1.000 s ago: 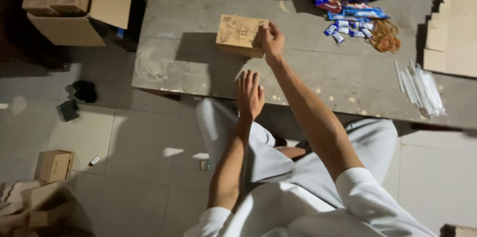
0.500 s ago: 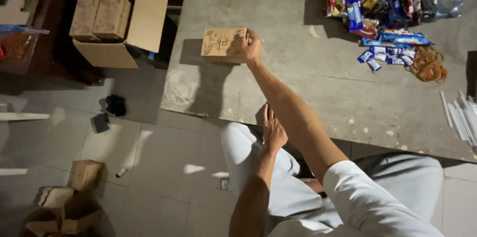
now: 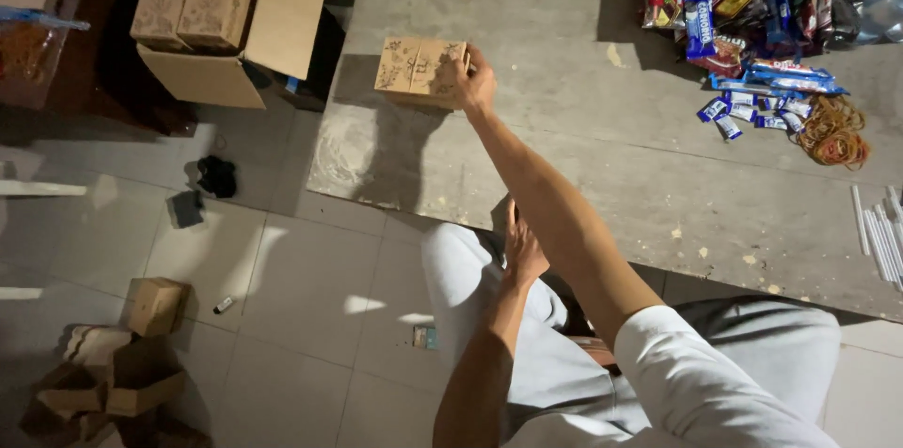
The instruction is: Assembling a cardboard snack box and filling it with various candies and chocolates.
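Single view, head-worn camera. Looks steeply down from above the person's own shoulders, tilted slightly forward. Near: own arms and lap fill the lower frame, with the right hand [image 3: 475, 86] stretched up-frame and the left hand [image 3: 520, 251] close below by the lap. Mid-distance: grey desk [image 3: 564, 128] runs across the upper right. Left half takes in the tiled floor [image 3: 282, 298] further below. No second view, so no overlap.

The small box [image 3: 420, 69] is tan with dark doodle prints. The table [image 3: 583, 157] is grey. The snack packets [image 3: 743, 15] are blue, red and yellow; the rubber bands [image 3: 832, 131] orange-brown.
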